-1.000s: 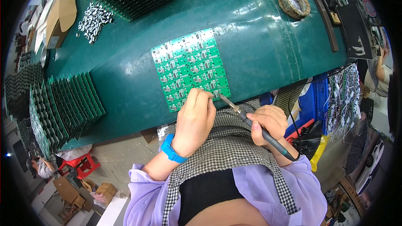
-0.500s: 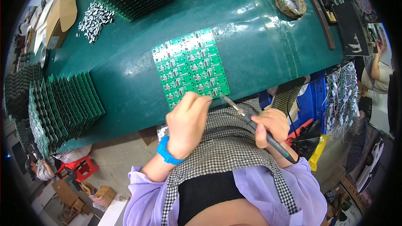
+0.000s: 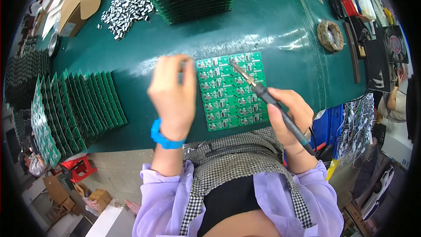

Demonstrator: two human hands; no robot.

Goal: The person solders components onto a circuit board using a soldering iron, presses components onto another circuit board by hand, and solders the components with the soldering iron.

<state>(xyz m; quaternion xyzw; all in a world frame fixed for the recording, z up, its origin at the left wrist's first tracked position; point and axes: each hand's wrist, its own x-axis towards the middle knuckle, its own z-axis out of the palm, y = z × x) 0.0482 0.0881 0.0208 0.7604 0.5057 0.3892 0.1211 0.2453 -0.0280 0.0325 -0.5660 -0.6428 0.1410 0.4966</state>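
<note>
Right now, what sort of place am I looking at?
Probably an electronics assembly workshop: the right hand holds what looks like a soldering iron over a green circuit board panel, and rows of upright boards stand on the table at left.

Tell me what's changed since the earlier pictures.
The left hand has moved from the near edge of the green circuit panel to beside its far left corner; whether it holds anything is unclear. The right hand has carried the soldering iron from the panel's near right corner to its far row. The view itself shifted too. The right hand's grip and the pile of small parts look unchanged.
</note>
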